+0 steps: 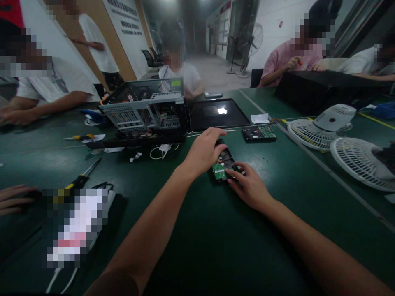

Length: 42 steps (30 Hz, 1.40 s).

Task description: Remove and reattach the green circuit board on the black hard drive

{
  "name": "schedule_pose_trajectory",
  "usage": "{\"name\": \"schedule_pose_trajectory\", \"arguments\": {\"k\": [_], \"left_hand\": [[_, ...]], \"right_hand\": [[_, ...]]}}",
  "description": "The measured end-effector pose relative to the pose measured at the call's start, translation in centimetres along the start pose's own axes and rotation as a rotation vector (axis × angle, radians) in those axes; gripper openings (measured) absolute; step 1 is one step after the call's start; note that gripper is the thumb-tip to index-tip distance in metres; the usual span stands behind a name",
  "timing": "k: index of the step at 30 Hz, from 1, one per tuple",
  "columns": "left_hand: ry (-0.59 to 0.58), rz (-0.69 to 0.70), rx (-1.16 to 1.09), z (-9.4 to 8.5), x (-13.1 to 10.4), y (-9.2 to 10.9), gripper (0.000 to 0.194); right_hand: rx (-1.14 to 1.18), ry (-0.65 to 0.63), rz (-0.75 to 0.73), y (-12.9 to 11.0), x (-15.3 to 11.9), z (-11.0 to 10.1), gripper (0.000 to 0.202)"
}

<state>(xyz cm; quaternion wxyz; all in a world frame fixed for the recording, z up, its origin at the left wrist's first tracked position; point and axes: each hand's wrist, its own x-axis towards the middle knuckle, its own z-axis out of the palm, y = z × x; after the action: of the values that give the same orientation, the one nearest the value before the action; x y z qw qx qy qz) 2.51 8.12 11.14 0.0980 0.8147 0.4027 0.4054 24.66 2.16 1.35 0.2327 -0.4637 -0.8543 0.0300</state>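
A hard drive (227,158) lies on the green table in front of me, its underside up, with a green circuit board (219,171) at the near end. My left hand (207,149) is bent over the far end, thumb and forefinger curled about a small dark object (219,142) too dim to name. From the right, my right hand (249,185) grips the near right edge of the hard drive, fingertips on its top and thumb at its near side. A second hard drive (259,133) lies farther back, apart from both hands.
An opened computer case (145,111) stands behind to the left, beside a black panel (219,113). White fan parts (362,162) lie right. A screwdriver (82,179) and a power strip (101,220) are left, near another person's hand (17,199). Several people sit around the table.
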Motion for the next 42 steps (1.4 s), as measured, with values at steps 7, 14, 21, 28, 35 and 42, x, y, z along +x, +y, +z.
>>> {"name": "schedule_pose_trajectory", "arguments": {"k": [7, 14, 21, 28, 35, 42], "left_hand": [[-0.032, 0.007, -0.040, -0.53, -0.06, 0.03, 0.020], [-0.069, -0.001, 0.065, -1.03, 0.01, 0.16, 0.028], [-0.084, 0.026, -0.027, -0.52, 0.00, 0.57, 0.024], [-0.063, 0.007, -0.007, -0.27, 0.01, 0.48, 0.010], [-0.020, -0.047, -0.048, -0.21, -0.23, -0.12, 0.027], [-0.032, -0.029, 0.013, -0.69, -0.27, 0.00, 0.020]], "right_hand": [[-0.005, -0.004, 0.005, -0.02, 0.00, -0.04, 0.037], [0.003, 0.002, 0.005, -0.04, 0.03, -0.03, 0.038], [-0.005, 0.000, 0.000, 0.03, -0.02, 0.09, 0.037], [-0.007, 0.007, -0.006, 0.05, -0.03, 0.07, 0.037], [-0.004, 0.002, 0.011, -0.23, 0.03, -0.10, 0.037], [0.011, -0.009, 0.027, -0.21, -0.03, -0.12, 0.038]]}}
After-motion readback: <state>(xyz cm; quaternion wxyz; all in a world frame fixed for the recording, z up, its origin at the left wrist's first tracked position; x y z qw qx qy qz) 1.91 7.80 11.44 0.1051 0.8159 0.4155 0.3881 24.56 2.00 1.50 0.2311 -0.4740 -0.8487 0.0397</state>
